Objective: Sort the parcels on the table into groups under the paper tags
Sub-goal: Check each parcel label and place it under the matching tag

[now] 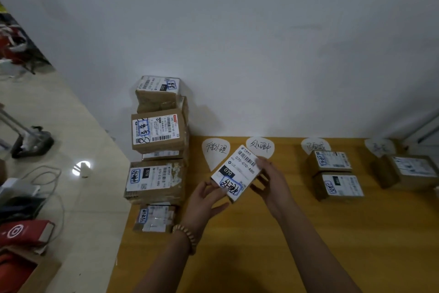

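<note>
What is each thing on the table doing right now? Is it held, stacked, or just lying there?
Held parcel: gripped in both hands, above the table, label up.
Left hand: holding the parcel's near end.
Right hand: holding its right side.
Parcel pile: stacked at the table's left edge, untouched.
Four paper tags: lying flat along the wall.
Two parcels: lying under the third tag.
One parcel: lying under the fourth tag.

Stack [158, 150]: on table's [261, 245] left edge
Tags [260, 146]: along rear edge
Held parcel [236, 171]: before second tag
Sorted parcels [332, 174]: right
</note>
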